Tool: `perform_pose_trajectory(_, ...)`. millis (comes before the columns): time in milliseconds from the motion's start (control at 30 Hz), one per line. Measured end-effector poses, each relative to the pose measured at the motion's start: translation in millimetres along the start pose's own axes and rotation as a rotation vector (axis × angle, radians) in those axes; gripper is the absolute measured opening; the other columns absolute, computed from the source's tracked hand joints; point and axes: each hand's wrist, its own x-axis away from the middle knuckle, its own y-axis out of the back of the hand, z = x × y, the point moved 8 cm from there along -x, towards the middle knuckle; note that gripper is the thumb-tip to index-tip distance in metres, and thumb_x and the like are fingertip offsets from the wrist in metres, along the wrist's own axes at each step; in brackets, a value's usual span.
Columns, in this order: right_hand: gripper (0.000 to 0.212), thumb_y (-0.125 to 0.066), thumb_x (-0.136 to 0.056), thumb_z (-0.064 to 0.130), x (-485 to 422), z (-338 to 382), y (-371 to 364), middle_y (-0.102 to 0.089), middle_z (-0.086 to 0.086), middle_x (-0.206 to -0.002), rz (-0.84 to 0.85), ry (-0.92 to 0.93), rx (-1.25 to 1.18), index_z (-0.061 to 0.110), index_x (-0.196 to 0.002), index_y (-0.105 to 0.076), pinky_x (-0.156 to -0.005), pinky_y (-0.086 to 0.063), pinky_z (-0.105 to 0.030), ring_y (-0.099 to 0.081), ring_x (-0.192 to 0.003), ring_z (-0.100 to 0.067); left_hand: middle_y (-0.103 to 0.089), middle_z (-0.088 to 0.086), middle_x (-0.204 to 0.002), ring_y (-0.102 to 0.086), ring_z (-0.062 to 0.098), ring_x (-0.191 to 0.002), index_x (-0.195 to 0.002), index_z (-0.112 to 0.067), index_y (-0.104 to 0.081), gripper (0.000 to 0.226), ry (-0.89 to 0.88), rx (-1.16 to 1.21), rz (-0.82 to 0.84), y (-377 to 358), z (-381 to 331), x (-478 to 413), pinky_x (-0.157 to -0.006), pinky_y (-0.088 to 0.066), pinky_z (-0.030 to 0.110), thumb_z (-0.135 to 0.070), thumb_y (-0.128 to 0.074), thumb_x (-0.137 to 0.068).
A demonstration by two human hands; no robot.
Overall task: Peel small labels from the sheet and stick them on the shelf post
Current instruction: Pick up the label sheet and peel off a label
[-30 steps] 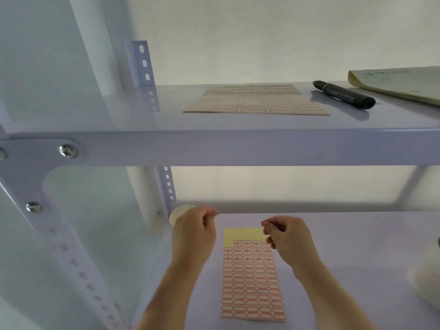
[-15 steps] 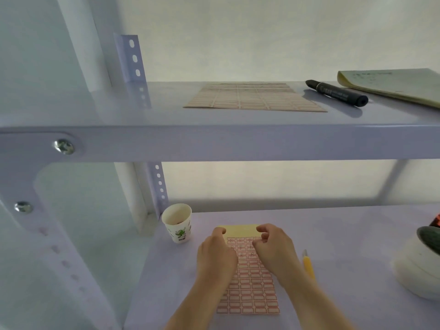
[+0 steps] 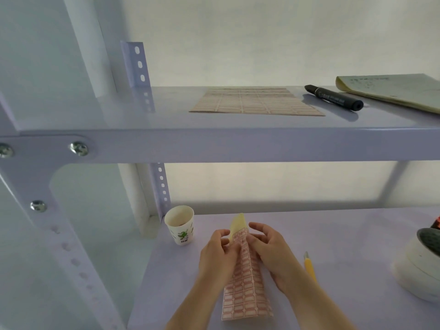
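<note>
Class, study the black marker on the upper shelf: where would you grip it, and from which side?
Pinch the marker mid-barrel, reaching over the front edge of the upper shelf. It lies flat and slanted between the spare label sheet and notepad, leaving its long sides free.

Upper shelf (image 3: 166,120): second label sheet (image 3: 254,102), marker (image 3: 333,97), notepad (image 3: 392,91). Lower shelf (image 3: 345,234): cup (image 3: 179,225), cutter (image 3: 309,267), roll (image 3: 419,265), end of label sheet (image 3: 245,294).

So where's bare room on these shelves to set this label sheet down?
Lower shelf: bare between the yellow tool and the white object at right. Upper shelf: bare between the rear post and the spare sheet. Crowded: upper right, marker beside notepad.
</note>
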Motion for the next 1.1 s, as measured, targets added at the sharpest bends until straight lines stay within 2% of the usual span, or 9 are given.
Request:
perform_pose_trajectory(100,0.027,-0.06,-0.096,0.009,3.8,5.8,-3.9,-0.073,-0.008,-0.113,0.026,0.05,-0.105,0.019,-0.12,-0.065,-0.078,-0.063,-0.046,-0.076,-0.093,-0.026,-0.065,-0.011,-0.116,-0.063,-0.004,-0.09,-0.139,-0.027,-0.047,0.051,0.011,0.116,-0.012,0.0,-1.7,1.0,-0.071,-0.052,0.015,-0.034,-0.067,-0.092)
perform_pose_trajectory(200,0.029,-0.064,-0.092,0.001,7.6,16.3,2.2,-0.071,-0.006,-0.112,-0.024,0.109,-0.149,0.02,-0.114,-0.068,-0.074,-0.063,-0.052,-0.075,-0.092,-0.029,-0.069,-0.004,-0.113,-0.073,0.015,-0.093,-0.147,-0.02,-0.041,0.072,0.139,0.375,-0.026,3.9,9.2,0.6,-0.084,-0.062,0.042,-0.026,-0.077,-0.085)
perform_pose_trajectory(300,0.031,-0.067,-0.087,-0.004,11.3,27.0,8.9,-0.076,-0.006,-0.101,-0.078,0.159,-0.174,0.017,-0.109,-0.068,-0.069,-0.063,-0.051,-0.076,-0.084,-0.03,-0.08,0.012,-0.1,-0.079,0.033,-0.087,-0.124,-0.008,-0.063,0.043,0.188,0.648,-0.009,8.3,11.5,-3.1,-0.082,-0.063,0.053,-0.009,-0.078,-0.084)
perform_pose_trajectory(400,0.031,-0.071,-0.085,-0.003,12.8,36.7,16.1,-0.074,-0.006,-0.103,-0.14,0.197,-0.153,0.017,-0.108,-0.068,-0.068,-0.063,-0.047,-0.076,-0.085,-0.03,-0.081,0.014,-0.095,-0.078,0.035,-0.088,-0.106,-0.005,-0.073,0.017,0.16,0.718,-0.019,18.9,3.7,-2.6,-0.083,-0.062,0.051,-0.007,-0.072,-0.09)
perform_pose_trajectory(567,0.019,-0.07,-0.088,0.008,17.2,60.9,23.1,-0.077,-0.001,-0.087,-0.223,0.324,0.055,0.025,-0.095,-0.071,-0.071,-0.064,-0.041,-0.074,-0.083,-0.024,-0.082,0.011,-0.092,-0.077,0.034,-0.092,-0.096,-0.008,-0.077,0.016,0.073,0.67,-0.071,38.2,-13.5,1.7,-0.086,-0.062,0.049,-0.019,-0.066,-0.096)
perform_pose_trajectory(733,0.017,-0.08,-0.081,0.021,45.5,104.5,3.1,-0.056,0.011,-0.113,-0.437,0.742,0.653,0.027,-0.096,-0.076,-0.084,-0.045,-0.02,-0.052,-0.1,-0.011,-0.081,0.009,-0.088,-0.077,0.033,-0.088,-0.091,-0.012,-0.079,0.02,0.009,0.694,-0.069,47.6,-36.7,8.6,-0.084,-0.061,0.046,-0.022,-0.063,-0.097)
perform_pose_trajectory(833,0.006,-0.076,-0.082,0.023,62.5,121.8,-15.5,-0.065,0.005,-0.097,-0.478,0.915,0.748,0.022,-0.088,-0.078,-0.074,-0.048,-0.028,-0.054,-0.087,-0.015,-0.08,0.01,-0.086,-0.075,0.031,-0.084,-0.09,-0.012,-0.079,0.02,-0.021,0.706,-0.056,48.7,-48.2,12.2,-0.082,-0.06,0.044,-0.024,-0.064,-0.096)
perform_pose_trajectory(1000,0.007,-0.068,-0.084,0.028,69.2,125.7,-29.1,-0.07,0.01,-0.081,-0.387,0.925,0.763,0.023,-0.084,-0.073,-0.067,-0.055,-0.031,-0.06,-0.077,-0.012,-0.08,0.013,-0.091,-0.076,0.035,-0.089,-0.094,-0.012,-0.08,0.018,-0.066,0.711,-0.048,50.6,-56.8,15.3,-0.084,-0.062,0.047,-0.022,-0.064,-0.095)
perform_pose_trajectory(1100,0.024,-0.06,-0.085,0.044,69.2,125.1,-28.2,-0.071,0.012,-0.082,-0.392,0.87,0.739,0.024,-0.085,-0.073,-0.069,-0.053,-0.026,-0.062,-0.079,-0.011,-0.081,0.013,-0.092,-0.076,0.032,-0.087,-0.095,-0.012,-0.08,0.018,-0.074,0.727,-0.039,50.1,-58.4,15.6,-0.083,-0.062,0.045,-0.02,-0.064,-0.095)
